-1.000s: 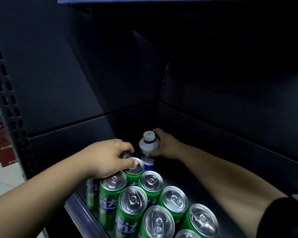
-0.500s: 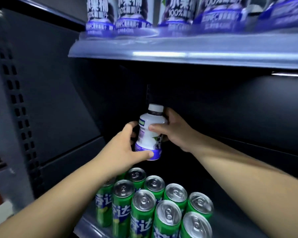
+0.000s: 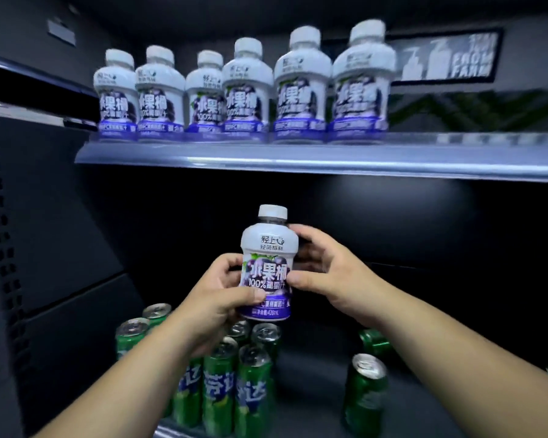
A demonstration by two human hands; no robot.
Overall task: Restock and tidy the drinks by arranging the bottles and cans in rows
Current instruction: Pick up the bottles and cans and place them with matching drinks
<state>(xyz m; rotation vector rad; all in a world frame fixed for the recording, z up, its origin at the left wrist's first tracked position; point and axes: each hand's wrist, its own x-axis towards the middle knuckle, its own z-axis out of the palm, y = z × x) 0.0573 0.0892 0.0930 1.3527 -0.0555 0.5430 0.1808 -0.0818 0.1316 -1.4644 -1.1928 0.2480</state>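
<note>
A white juice bottle [image 3: 268, 248] with a purple label and white cap stands upright in the air between the two shelves. My left hand [image 3: 217, 295] grips its lower part from the left, thumb across the label. My right hand [image 3: 325, 270] holds its right side, fingers curled behind the shoulder. On the upper shelf [image 3: 298, 156] stand several bottles of the same kind [image 3: 244, 90] in a row. Below, green cans [image 3: 222, 384] stand in a cluster on the lower shelf, partly hidden by my left forearm.
Two more green cans [image 3: 366, 390] stand apart at the right of the lower shelf. A dark perforated upright [image 3: 0, 248] and side panel close the left. A black sign [image 3: 443, 58] hangs behind the upper shelf, whose right part holds no bottles.
The bottle has risen from the back of the lower shelf to mid-air, label now facing me. My left hand left the cans and took the bottle. The view tilted up to the upper shelf.
</note>
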